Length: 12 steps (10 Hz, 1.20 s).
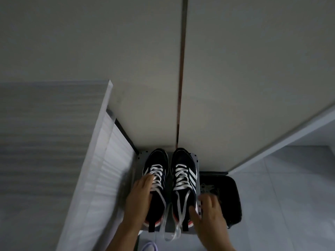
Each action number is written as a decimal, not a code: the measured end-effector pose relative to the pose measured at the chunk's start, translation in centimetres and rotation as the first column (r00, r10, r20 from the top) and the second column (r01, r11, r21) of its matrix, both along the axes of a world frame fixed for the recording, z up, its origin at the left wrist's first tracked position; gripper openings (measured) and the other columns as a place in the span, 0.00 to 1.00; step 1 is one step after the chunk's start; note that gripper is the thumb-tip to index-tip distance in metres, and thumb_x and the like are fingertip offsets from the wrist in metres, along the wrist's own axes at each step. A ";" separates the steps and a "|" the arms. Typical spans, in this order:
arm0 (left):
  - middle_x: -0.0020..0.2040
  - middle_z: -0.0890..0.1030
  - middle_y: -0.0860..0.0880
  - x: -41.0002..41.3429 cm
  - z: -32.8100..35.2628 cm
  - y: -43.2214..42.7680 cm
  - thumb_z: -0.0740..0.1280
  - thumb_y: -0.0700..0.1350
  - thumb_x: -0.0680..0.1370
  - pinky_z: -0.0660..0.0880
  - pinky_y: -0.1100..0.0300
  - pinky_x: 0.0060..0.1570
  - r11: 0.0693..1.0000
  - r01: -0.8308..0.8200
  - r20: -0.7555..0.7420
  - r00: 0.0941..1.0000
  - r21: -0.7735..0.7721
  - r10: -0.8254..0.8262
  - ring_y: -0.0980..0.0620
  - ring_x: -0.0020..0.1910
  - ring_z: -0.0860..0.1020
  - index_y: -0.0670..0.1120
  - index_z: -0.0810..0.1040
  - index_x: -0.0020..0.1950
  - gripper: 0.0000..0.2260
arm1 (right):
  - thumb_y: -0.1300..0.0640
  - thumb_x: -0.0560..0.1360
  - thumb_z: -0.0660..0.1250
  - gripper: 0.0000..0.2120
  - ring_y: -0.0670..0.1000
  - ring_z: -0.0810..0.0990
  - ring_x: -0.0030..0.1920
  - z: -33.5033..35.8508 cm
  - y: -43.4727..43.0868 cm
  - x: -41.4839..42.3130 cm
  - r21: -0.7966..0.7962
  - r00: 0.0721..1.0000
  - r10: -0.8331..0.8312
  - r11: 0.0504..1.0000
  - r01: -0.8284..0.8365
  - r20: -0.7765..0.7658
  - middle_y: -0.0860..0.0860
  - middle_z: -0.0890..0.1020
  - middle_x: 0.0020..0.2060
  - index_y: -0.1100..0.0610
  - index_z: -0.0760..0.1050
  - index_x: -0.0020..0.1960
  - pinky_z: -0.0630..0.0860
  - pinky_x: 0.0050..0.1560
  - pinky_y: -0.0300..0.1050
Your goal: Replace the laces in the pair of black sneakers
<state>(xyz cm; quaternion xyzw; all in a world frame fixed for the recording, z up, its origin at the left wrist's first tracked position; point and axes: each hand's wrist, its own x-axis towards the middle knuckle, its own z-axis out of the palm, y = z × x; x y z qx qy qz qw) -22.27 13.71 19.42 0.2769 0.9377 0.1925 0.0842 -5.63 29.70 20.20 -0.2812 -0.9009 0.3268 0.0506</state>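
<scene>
Two black sneakers with white side stripes stand side by side on a small grey stand (197,160), toes pointing away from me. The left sneaker (157,163) and the right sneaker (183,160) both carry white laces (181,175), whose loose ends hang over the stand's near edge. My left hand (139,198) lies over the outer side of the left sneaker, fingers reaching onto its laces. My right hand (208,214) rests against the outer side of the right sneaker near the heel, thumb towards the shoe. Whether either hand grips anything is unclear.
A black bin (233,194) stands right of the stand with a tangle of dark laces (208,188) inside. A white slatted panel (108,169) rises on the left. A pale wall with a dark vertical seam (181,87) is behind. Grey floor tiles (290,196) lie to the right.
</scene>
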 end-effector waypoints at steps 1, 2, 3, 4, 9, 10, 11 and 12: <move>0.69 0.67 0.47 1.0 -1.0 -0.1 0.61 0.38 0.77 0.70 0.57 0.58 0.958 -0.260 0.218 0.935 -0.118 0.280 0.47 0.65 0.71 0.47 0.60 0.73 0.24 | 0.40 0.75 0.61 0.31 0.55 0.72 0.62 0.1 1.3 -4.9 -0.241 0.885 -0.076 0.948 0.206 0.459 0.54 0.66 0.64 0.56 0.58 0.70 0.73 0.55 0.47; 0.64 0.74 0.44 2.1 -2.1 -0.7 0.59 0.42 0.79 0.68 0.55 0.59 0.942 -0.299 0.285 0.899 -0.154 0.332 0.45 0.63 0.72 0.44 0.66 0.70 0.19 | 0.47 0.79 0.56 0.22 0.58 0.74 0.60 -1.1 0.0 -4.8 -0.315 0.825 0.018 0.929 0.195 0.564 0.58 0.72 0.62 0.59 0.64 0.67 0.72 0.57 0.49; 0.61 0.77 0.45 2.4 -1.8 -0.5 0.59 0.42 0.79 0.70 0.55 0.56 0.931 -0.349 0.271 0.891 -0.106 0.365 0.45 0.60 0.74 0.47 0.69 0.68 0.18 | 0.52 0.80 0.52 0.16 0.56 0.76 0.57 -1.0 -1.1 -5.4 -0.250 0.829 0.042 0.961 0.119 0.557 0.56 0.76 0.58 0.59 0.69 0.61 0.73 0.55 0.47; 0.62 0.77 0.47 2.0 -1.6 -0.7 0.58 0.43 0.79 0.69 0.57 0.56 0.941 -0.305 0.251 0.909 -0.143 0.333 0.48 0.61 0.74 0.48 0.68 0.69 0.17 | 0.53 0.81 0.51 0.16 0.54 0.75 0.59 -1.2 -1.7 -5.4 -0.191 0.822 0.024 0.976 0.104 0.570 0.54 0.75 0.59 0.59 0.68 0.63 0.71 0.57 0.45; 0.47 0.82 0.47 1.5 0.8 1.0 0.77 0.31 0.54 0.76 0.60 0.25 0.977 -0.002 0.014 1.000 -0.214 0.005 0.47 0.40 0.82 0.46 0.80 0.50 0.27 | 0.51 0.80 0.53 0.17 0.54 0.76 0.59 0.1 -0.9 -6.0 -0.198 0.850 0.061 0.979 0.052 0.524 0.53 0.75 0.61 0.57 0.63 0.66 0.72 0.53 0.44; 0.52 0.82 0.46 1.6 0.9 0.6 0.78 0.31 0.54 0.78 0.61 0.31 0.982 -0.017 0.047 0.999 -0.186 0.027 0.48 0.44 0.82 0.46 0.78 0.55 0.31 | 0.50 0.80 0.53 0.18 0.54 0.75 0.60 0.5 -0.8 -6.3 -0.189 0.836 0.086 0.982 0.022 0.541 0.53 0.74 0.62 0.57 0.61 0.67 0.71 0.53 0.44; 0.74 0.63 0.48 1.8 1.2 0.8 0.58 0.34 0.77 0.69 0.62 0.61 0.983 -0.047 0.110 0.992 -0.180 0.068 0.50 0.70 0.66 0.47 0.58 0.74 0.26 | 0.50 0.80 0.54 0.19 0.55 0.75 0.61 0.3 -0.2 -6.2 -0.248 0.843 0.110 0.968 0.028 0.526 0.54 0.74 0.62 0.56 0.60 0.69 0.71 0.54 0.45; 0.76 0.55 0.46 3.3 2.0 0.3 0.59 0.35 0.77 0.64 0.64 0.65 0.989 -0.001 0.103 0.995 -0.149 0.016 0.50 0.73 0.60 0.52 0.44 0.76 0.33 | 0.51 0.79 0.57 0.22 0.54 0.73 0.63 0.8 0.2 -4.5 -0.374 0.867 0.077 0.918 0.131 0.493 0.55 0.72 0.65 0.56 0.59 0.71 0.71 0.57 0.45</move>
